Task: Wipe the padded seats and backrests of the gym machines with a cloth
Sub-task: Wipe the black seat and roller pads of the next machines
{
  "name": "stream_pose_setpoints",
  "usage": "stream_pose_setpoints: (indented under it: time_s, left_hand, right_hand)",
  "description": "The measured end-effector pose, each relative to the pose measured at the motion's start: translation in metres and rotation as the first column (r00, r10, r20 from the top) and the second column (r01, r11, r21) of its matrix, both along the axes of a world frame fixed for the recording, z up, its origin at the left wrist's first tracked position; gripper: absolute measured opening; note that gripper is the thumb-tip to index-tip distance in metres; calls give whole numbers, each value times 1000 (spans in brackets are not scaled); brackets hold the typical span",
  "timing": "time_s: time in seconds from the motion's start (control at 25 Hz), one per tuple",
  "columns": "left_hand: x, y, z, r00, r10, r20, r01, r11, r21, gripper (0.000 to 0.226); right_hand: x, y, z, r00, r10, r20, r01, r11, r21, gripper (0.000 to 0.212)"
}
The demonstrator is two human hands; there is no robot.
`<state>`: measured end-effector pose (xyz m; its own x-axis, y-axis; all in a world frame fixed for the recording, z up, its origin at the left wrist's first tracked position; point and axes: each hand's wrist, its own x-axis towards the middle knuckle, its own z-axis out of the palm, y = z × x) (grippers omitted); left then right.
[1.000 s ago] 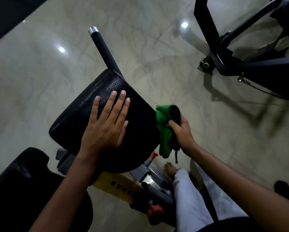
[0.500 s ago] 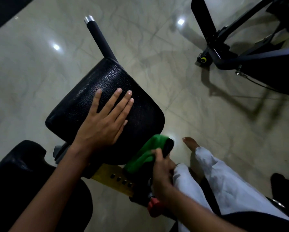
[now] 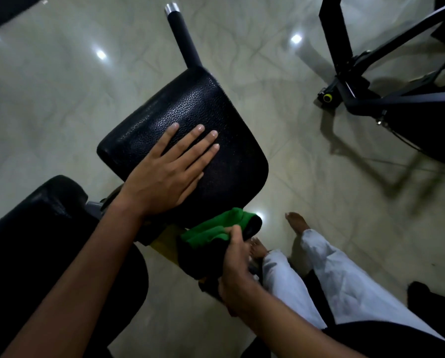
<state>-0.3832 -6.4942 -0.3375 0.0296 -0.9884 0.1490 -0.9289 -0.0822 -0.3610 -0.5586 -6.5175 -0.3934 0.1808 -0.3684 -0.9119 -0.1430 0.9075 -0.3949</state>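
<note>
While my left hand (image 3: 164, 174) lies flat on the firm seat pad (image 3: 190, 140), my right hand (image 3: 235, 267) bunches the soft, light cloth (image 3: 213, 229).

two black pads (image 3: 190, 125) (image 3: 35, 241), one green cloth (image 3: 216, 228), two hands (image 3: 164, 174) (image 3: 238, 270), two bare feet (image 3: 297, 222) (image 3: 258, 249).

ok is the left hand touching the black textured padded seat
Touching. The head view shows the left hand lying flat, fingers straight, on top of the black textured padded seat, with no gap visible.
</note>
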Motion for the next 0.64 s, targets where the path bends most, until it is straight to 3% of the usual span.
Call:
stream_pose_setpoints:
  time_s: [0.24, 0.48, 0.56, 0.64]
  left_hand:
    - [-2, 10, 0, 1000, 18, -8, -18, 1000, 16, 51]
    - [-2, 13, 18, 991, -14, -134, 21, 998, 56, 52]
    - [2, 18, 37, 966, 42, -254, -31, 998, 46, 49]
    - [1, 21, 55, 915, 144, -377, -167, 986, -29, 43]
  right_hand:
    - [-2, -26, 0, 995, -99, 12, 99, 995, -17, 36]
    - [-9, -9, 33, 990, 75, 123, -98, 975, 201, 35]
    - [-6, -32, 51, 969, 188, 162, -198, 979, 49, 39]
    - [12, -65, 83, 909, 397, 124, -344, 886, -310, 29]
